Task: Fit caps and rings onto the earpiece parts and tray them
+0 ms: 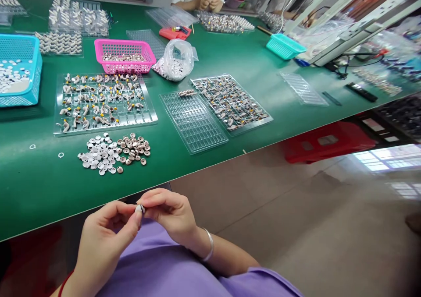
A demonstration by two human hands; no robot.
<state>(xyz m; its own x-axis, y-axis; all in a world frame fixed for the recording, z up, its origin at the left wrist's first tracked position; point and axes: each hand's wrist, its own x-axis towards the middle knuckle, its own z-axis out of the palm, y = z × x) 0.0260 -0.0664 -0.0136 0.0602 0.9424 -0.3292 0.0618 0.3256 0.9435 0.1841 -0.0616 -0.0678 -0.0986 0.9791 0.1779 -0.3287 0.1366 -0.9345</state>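
Over my lap, just off the table edge, a small round white cap with a dark mark [140, 209] is pinched between both hands. My left hand [107, 231] grips it with thumb and forefinger. My right hand [173, 213] closes on its other side, the fingertips partly hiding it. On the green table [184, 170] beyond lie a loose pile of white round caps [100, 154] and, touching it, a pile of beige-brown round caps [134, 148]. Behind them a clear tray [148, 115] holds rows of small curved beige parts with yellow bits.
A ribbed clear tray [194, 124] and a filled tray [233, 102] lie to the right. Farther back stand a pink basket [125, 45], a plastic bag [179, 58] and a blue basket [23, 97]. A red stool [329, 143] is below the edge. Another person's hands [209, 2] work opposite.
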